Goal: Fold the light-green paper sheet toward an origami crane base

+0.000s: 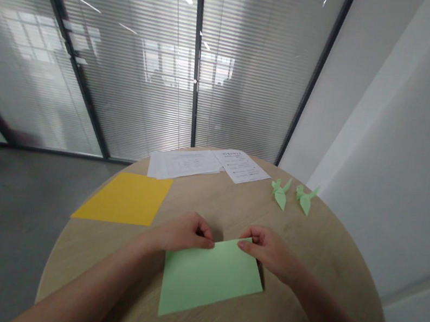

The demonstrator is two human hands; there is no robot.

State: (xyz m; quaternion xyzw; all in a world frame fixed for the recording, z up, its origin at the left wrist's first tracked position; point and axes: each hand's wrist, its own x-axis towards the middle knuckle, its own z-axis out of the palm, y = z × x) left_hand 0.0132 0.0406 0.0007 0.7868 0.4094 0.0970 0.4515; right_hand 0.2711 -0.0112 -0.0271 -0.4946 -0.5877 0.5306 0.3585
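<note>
A light green sheet of paper point(207, 280) is tilted slightly over the round wooden table, its far edge lifted. My left hand point(190, 234) pinches that far edge near its middle, thumb on top. At the far right corner, my right hand point(266, 249) grips the same sheet between thumb and curled fingers. The sheet looks flat, with no crease that I can make out. Its far left corner is hidden behind my left hand and wrist.
On the table point(296, 317) lie a yellow sheet point(126, 198) at left, printed white papers point(190, 163) at the back, and two folded green paper cranes point(280, 194) at back right. A glass partition with blinds point(249, 79) stands behind; a white wall point(416, 162) is at right.
</note>
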